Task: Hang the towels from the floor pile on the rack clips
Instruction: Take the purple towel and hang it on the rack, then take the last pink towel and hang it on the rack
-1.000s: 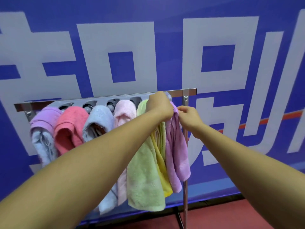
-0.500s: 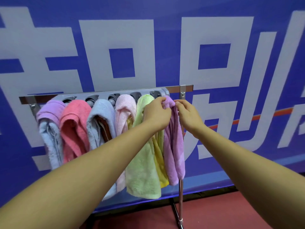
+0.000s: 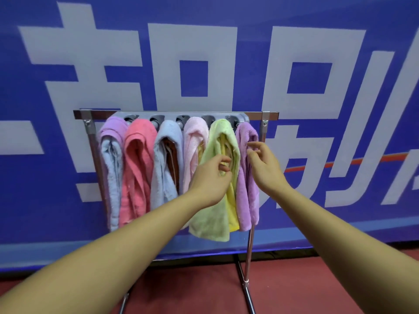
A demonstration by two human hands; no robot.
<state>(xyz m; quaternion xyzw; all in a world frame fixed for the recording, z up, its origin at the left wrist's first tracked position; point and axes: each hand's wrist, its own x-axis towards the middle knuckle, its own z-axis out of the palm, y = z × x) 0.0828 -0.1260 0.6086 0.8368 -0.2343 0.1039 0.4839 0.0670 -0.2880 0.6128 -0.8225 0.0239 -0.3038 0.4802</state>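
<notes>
Head: left hand (image 3: pixel 212 177), right hand (image 3: pixel 266 166) loose, near rightmost purple towel (image 3: pixel 247 200).

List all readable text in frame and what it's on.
"超", likely, top cropped: big white character on the blue banner behind the rack.
"别", likely: white, same banner, to the right.
Third character at right edge: cut off, unreadable.
No text visible on the towels or rack.

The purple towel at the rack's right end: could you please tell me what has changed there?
The left hand and right hand let go of the top of the purple towel and drew back downward, fingers loose; the left is now before the green towel. The purple towel hangs from the rack unaided. The other towels stayed put.
</notes>
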